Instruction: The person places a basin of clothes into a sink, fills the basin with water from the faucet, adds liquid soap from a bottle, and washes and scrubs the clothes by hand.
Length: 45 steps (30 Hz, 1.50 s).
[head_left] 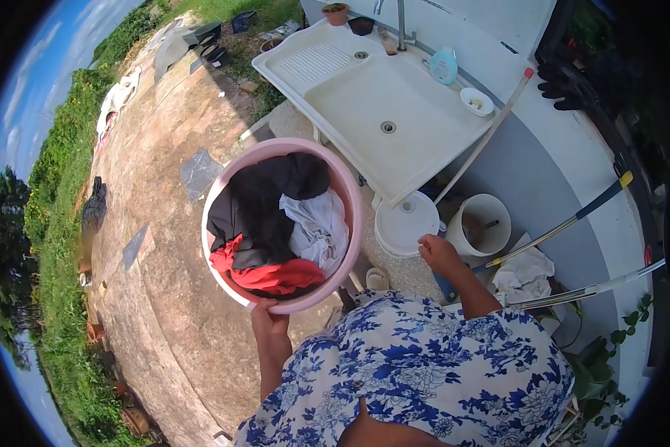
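Note:
A round pink basin point(355, 223) is held up by its near rim in my left hand point(269, 322), whose fingers go under the edge. Inside the basin lie a black cloth point(264, 205), a white cloth point(316, 231) and a red cloth point(279, 277). My right hand point(439, 253) is off the basin, its fingers curled, beside a white lidded bucket point(407, 223) and an open white bucket point(503, 216). Whether anything is inside its curled fingers cannot be made out.
A white sink point(350, 97) with a ribbed drainboard stands ahead, a soap bottle point(444, 65) and small bowl point(476, 102) on its back edge. A pole point(484, 138) leans across its right corner. Broom-like handles point(566, 223) and a crumpled white cloth point(523, 272) lie at right.

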Each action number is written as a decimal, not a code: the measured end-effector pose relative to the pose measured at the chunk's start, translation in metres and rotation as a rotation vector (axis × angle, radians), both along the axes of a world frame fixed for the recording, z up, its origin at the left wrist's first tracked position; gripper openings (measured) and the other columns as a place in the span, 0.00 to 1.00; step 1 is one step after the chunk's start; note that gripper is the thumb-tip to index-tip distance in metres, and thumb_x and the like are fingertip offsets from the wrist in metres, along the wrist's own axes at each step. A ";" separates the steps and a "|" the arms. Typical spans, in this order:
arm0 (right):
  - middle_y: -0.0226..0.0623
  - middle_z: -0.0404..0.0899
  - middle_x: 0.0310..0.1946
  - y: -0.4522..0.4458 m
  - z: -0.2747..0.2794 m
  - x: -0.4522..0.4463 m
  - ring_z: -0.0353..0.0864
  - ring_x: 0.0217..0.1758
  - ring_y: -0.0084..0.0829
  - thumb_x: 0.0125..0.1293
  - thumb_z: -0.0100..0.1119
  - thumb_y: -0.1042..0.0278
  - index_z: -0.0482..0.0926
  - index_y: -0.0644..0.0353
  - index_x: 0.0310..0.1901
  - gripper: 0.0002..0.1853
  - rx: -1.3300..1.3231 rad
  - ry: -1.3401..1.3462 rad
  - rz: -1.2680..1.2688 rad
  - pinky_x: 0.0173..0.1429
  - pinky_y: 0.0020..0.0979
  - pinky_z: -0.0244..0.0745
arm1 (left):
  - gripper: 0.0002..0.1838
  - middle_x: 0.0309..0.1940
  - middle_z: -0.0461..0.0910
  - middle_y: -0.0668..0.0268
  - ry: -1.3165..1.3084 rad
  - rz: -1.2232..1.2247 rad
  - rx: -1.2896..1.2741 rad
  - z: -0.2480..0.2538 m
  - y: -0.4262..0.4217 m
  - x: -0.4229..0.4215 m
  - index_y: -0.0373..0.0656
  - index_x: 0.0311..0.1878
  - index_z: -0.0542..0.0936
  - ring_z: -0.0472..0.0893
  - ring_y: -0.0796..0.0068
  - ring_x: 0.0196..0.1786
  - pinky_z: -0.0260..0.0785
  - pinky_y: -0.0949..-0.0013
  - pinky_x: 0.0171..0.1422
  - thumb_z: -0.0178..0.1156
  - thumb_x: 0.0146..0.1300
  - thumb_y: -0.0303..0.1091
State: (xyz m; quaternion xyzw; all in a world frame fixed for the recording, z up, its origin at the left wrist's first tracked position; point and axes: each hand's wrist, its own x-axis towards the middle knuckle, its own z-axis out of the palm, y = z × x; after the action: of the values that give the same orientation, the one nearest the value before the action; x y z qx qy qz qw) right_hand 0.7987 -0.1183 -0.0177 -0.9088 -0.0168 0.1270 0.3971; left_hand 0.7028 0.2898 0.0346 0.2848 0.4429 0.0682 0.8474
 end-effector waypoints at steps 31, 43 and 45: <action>0.53 0.61 0.61 0.091 -0.054 0.159 0.52 0.69 0.56 0.56 0.61 0.64 0.65 0.63 0.59 0.29 -0.482 0.105 -0.897 0.70 0.48 0.51 | 0.10 0.30 0.68 0.60 -0.227 -0.767 0.543 -0.055 0.081 0.729 0.35 0.35 0.68 0.73 0.61 0.34 0.77 0.46 0.38 0.55 0.49 0.26; 0.49 0.64 0.54 0.090 -0.060 0.182 0.54 0.68 0.53 0.52 0.61 0.69 0.66 0.60 0.58 0.29 -0.553 0.079 -1.041 0.67 0.50 0.58 | 0.09 0.32 0.79 0.55 0.101 -0.827 0.247 -0.055 0.100 0.747 0.33 0.38 0.73 0.83 0.56 0.35 0.83 0.57 0.38 0.53 0.52 0.23; 0.48 0.64 0.53 0.101 -0.062 0.182 0.55 0.68 0.52 0.52 0.61 0.69 0.67 0.60 0.57 0.29 -0.576 0.085 -1.098 0.67 0.50 0.58 | 0.10 0.31 0.79 0.56 0.131 -0.817 0.241 -0.048 0.100 0.744 0.33 0.37 0.73 0.83 0.55 0.35 0.83 0.57 0.39 0.52 0.49 0.21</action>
State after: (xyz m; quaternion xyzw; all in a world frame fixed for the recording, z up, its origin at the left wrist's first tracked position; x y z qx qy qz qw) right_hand 0.9809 -0.0178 -0.0800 -0.8496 0.5039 -0.0602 0.1438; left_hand 1.4465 0.3894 -0.0134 0.5374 0.3355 -0.2398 0.7356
